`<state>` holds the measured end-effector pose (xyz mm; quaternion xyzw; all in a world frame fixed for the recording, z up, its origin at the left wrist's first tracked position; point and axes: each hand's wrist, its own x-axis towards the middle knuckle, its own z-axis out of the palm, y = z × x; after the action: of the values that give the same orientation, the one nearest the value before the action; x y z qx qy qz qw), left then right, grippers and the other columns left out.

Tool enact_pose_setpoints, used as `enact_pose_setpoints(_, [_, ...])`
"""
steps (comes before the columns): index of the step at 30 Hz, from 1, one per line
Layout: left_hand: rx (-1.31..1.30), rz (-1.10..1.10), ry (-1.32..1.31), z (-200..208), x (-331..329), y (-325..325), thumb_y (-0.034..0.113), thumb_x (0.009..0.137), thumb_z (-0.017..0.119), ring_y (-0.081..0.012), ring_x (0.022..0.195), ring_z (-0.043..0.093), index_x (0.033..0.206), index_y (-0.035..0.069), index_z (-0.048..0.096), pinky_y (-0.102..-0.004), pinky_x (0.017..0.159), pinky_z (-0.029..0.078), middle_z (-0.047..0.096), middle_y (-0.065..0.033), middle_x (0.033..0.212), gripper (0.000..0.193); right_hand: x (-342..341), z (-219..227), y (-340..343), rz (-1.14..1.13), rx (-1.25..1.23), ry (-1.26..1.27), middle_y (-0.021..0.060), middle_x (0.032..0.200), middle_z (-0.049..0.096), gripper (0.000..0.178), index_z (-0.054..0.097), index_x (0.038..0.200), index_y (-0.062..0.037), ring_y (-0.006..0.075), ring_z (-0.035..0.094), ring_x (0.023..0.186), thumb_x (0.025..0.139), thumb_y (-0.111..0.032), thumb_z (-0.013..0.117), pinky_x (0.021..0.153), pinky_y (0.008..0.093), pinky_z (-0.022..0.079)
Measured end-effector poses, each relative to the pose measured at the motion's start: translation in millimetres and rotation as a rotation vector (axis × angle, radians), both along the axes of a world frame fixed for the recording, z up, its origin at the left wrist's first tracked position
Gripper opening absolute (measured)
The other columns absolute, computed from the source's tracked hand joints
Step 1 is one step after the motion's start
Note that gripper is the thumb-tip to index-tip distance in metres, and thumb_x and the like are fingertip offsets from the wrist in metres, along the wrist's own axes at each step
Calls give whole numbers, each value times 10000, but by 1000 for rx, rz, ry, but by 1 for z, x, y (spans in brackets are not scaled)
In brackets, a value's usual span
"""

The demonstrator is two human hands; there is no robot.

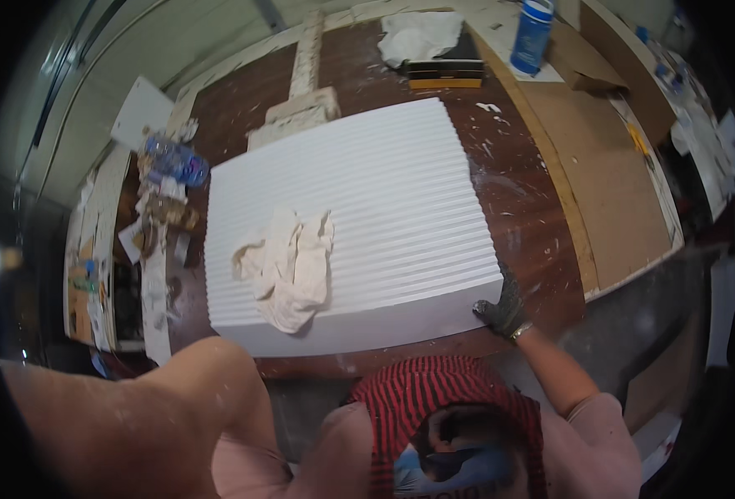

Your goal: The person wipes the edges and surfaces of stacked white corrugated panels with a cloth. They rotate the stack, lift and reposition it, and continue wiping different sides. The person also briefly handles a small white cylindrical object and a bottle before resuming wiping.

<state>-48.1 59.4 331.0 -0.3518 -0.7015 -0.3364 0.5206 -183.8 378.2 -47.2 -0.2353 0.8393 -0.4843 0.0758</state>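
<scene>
A large white block (pixel 351 191) with a ridged top and a smooth front side lies on the brown table. My right hand (pixel 501 312), in a dark grey glove, grips its near right corner. The thumb presses on the front side and the fingers lie along the right side. Crumpled on the ridges, left of the middle, is a cream cloth (pixel 288 270). My left arm (pixel 176 407) is bent and raised close to the camera at the lower left; its hand is out of sight.
Behind the block stand a black and yellow box (pixel 445 73) and a white plastic bag (pixel 417 37). A blue canister (pixel 532 37) is at the back right. Clear plastic bottles (pixel 176 160) and scraps lie on the left. A yellow cutter (pixel 638 140) rests on the cardboard (pixel 608 200) at right.
</scene>
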Motion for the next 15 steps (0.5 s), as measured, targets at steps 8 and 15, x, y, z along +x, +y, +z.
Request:
enact_pose_setpoints(8, [-9,-33,5,-8,-7,-5,86,790,665,-326,1388,458,1436,-14,512,-545,1165,321,554,-154,1438,671,-6,6,-2,48,-25,34,253,1380,523,926,453,1418,16,452,468,1284,713,-495,766,1108,524,345])
enact_pose_setpoints(15, [-1,-4,-69,-8,-11,-1,83,784,662,-323,1386,460,1437,-14,512,-546,1163,322,560,-151,1433,677,-1,5,-1,-6,11,-85,249,1382,509,935,438,1427,13,434,468,1285,716,-495,769,1109,489,350])
